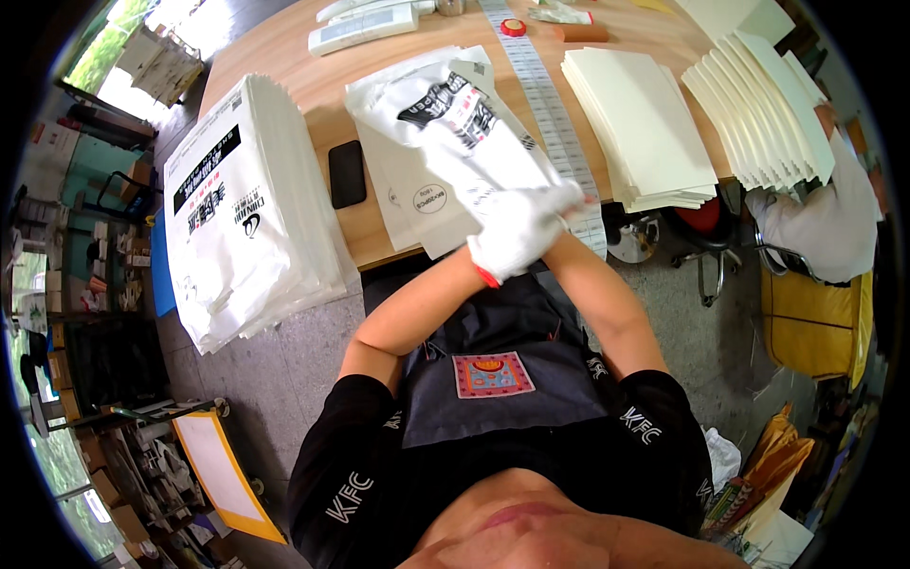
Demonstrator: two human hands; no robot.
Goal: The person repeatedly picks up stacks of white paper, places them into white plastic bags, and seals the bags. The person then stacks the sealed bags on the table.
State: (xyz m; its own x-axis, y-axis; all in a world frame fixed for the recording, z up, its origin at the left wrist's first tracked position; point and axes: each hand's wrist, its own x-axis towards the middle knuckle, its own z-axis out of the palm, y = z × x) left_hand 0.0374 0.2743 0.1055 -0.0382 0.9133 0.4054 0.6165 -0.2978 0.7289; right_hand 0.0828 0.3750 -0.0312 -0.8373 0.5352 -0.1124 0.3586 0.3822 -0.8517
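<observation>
A white plastic bag (460, 119) with dark print lies across the table in front of me, crumpled and blurred at its near end. My left hand (517, 235), in a white glove with a red cuff, crosses over at that near end; its fingers are hidden or smeared. Close against it is my right hand (571, 201), blurred by motion and partly covered by the left. Both hands meet the bag's folds, but I cannot tell which one grips it. Under the bag lies a flat, pale printed sheet or bag (417, 199).
A thick stack of printed white bags (227, 218) overhangs the left table edge, beside a black phone (347, 174). A long measuring strip (545, 104) runs along the table. Stacks of cream sheets (640, 128) and fanned cream pieces (754, 114) lie right. A red-topped tape measure (513, 27) sits far back.
</observation>
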